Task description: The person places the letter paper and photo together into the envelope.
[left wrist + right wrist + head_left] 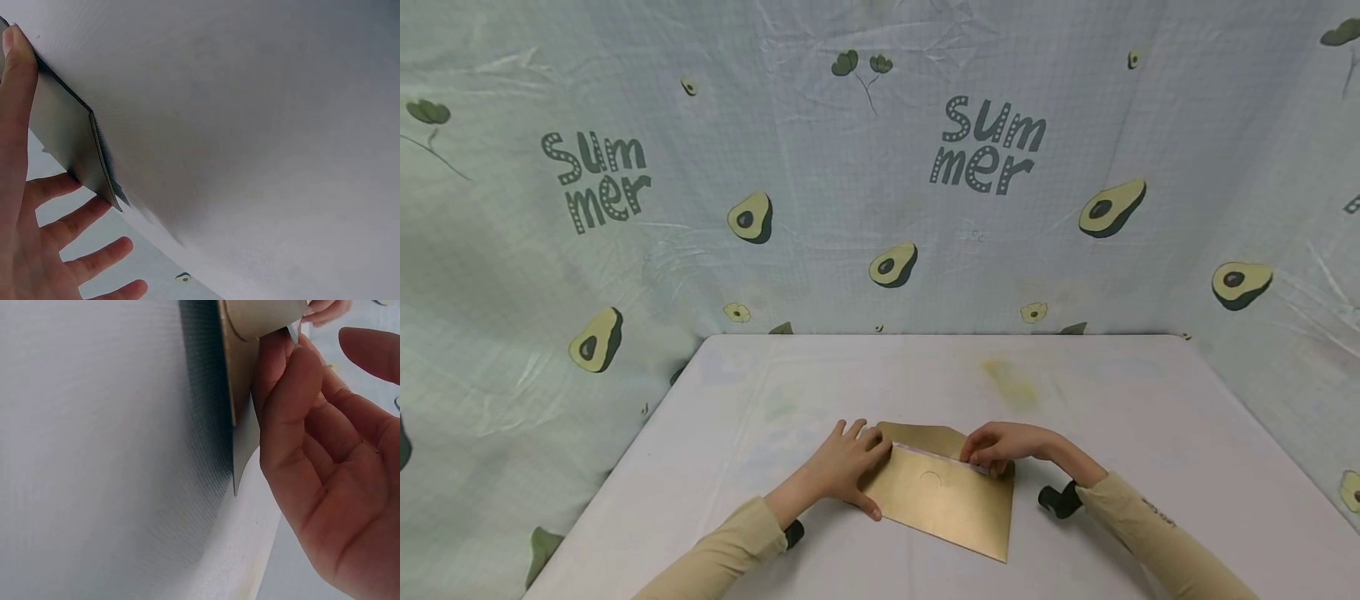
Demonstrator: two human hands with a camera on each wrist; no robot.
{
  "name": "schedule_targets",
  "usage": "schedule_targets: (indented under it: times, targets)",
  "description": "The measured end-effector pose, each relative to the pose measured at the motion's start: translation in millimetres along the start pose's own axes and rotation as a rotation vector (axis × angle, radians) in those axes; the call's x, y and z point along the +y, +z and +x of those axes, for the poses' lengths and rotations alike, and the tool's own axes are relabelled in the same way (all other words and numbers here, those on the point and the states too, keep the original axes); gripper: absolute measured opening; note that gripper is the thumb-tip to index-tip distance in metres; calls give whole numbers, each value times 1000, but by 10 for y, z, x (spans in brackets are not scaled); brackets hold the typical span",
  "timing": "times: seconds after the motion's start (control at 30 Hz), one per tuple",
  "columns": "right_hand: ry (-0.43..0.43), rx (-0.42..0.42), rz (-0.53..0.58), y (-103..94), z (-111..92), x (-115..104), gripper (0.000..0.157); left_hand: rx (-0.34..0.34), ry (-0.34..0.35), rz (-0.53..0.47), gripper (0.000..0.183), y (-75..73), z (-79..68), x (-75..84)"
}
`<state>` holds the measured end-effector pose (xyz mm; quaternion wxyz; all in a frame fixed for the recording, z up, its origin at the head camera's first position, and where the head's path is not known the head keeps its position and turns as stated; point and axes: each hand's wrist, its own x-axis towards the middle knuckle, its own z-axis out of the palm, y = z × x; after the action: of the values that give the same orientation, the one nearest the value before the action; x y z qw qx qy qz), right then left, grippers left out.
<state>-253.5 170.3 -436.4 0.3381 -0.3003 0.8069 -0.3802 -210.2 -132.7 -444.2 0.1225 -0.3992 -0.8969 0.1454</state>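
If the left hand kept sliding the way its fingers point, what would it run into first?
Probably nothing soon. The left hand rests on the left edge of the gold envelope, fingers pointing up and right toward the far side of the table. That stretch looks bare up to the avocado-print cloth, though depth is hard to judge.

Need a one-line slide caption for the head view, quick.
Left hand steadies a flat gold paper envelope on the white table while right hand pinches its opening edge.

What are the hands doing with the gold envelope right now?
Left hand flat, pressing gold paper envelope down. Right hand pinching white sheet at its open flap. Nothing in the way.
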Motion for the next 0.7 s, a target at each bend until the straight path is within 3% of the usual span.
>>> schedule_targets:
  times: [0.3, 0.57, 0.7]
  targets:
    - [-50, 31, 61, -8, -56, 81, 27, 7, 2, -2, 99, -9, 7, -1]
    - [-69, 137, -58, -38, -241, 165, 27, -2, -6, -27, 101, -29, -23, 3]
    - [-63, 159, -67, -37, -336, 175, 28, -27, -12, -54, 102, -44, -36, 6]
